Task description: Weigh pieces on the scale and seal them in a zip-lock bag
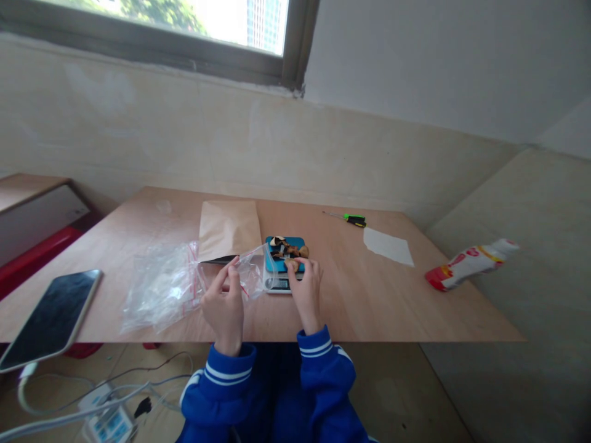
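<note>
My left hand [224, 306] pinches a clear zip bag [161, 289] at frame centre-left, while my right hand [307, 292] grips a brown chunk [291, 264] just over a blue kitchen scale [272, 261] holding more pieces [286, 248].

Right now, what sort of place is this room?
It looks like a plain indoor workroom, though I can't be sure. A bare wooden table holds a small digital scale and a screwdriver, and a power strip sits on the floor.
</note>
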Available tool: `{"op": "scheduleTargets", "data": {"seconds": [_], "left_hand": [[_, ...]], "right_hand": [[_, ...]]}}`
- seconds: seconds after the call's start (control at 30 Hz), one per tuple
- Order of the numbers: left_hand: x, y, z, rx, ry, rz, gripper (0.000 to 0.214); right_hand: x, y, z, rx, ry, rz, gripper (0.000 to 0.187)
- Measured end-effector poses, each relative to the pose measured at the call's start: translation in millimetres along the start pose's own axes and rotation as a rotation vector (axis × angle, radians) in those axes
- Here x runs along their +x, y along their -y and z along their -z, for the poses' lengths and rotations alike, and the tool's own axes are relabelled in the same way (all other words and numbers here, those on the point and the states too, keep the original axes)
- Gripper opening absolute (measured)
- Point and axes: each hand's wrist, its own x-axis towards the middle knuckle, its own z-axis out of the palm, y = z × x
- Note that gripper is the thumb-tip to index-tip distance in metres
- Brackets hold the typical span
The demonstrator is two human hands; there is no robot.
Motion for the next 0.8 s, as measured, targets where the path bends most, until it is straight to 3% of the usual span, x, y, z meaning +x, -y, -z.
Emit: {"op": "scheduleTargets", "data": {"seconds": [0.17,0.4,0.53,0.6,0.7,0.8], "left_hand": [[-1,0,-0.8,-0.005,0.015,-0.005,0.037],[-1,-1,0.1,0.008,0.014,0.001,0.037],[-1,1,1.7,0.015,0.007,-0.007,0.037],[-1,1,1.9,0.01,0.01,-0.012,0.038],[-1,1,1.4,0.013,0.033,-0.001,0.038],[-1,0,0.8,0.028,0.043,0.001,0.037]], "right_hand": [[-4,5,-4,-0.296,-0.028,-0.153,0.041],[-2,11,-6,-0.247,0.0,-0.252,0.034],[0,11,-3,-0.121,0.028,-0.303,0.023],[2,15,3,0.044,0.021,-0.295,0.02],[6,31,16,0.373,-0.001,-0.278,0.023],[7,55,29,0.533,-0.048,-0.25,0.026]]}}
